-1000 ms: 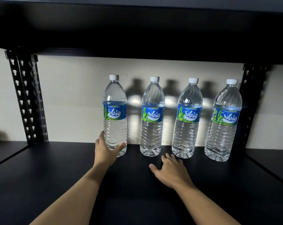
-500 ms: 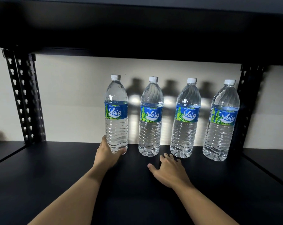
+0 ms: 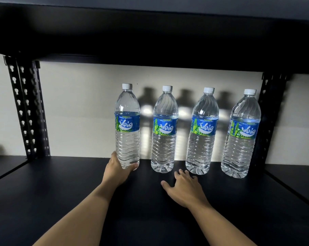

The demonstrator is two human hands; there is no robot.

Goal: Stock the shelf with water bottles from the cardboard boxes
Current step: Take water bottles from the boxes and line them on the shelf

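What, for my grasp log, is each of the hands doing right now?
Left hand: holding the leftmost bottle near its base.
Right hand: open, holding nothing.

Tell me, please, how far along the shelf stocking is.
Done: three bottles stand upright in a row on the shelf. In hand: the left hand grips the base of a fourth bottle at the row's left end; the right hand is open. Left: room remains on the shelf's left side; no boxes show.
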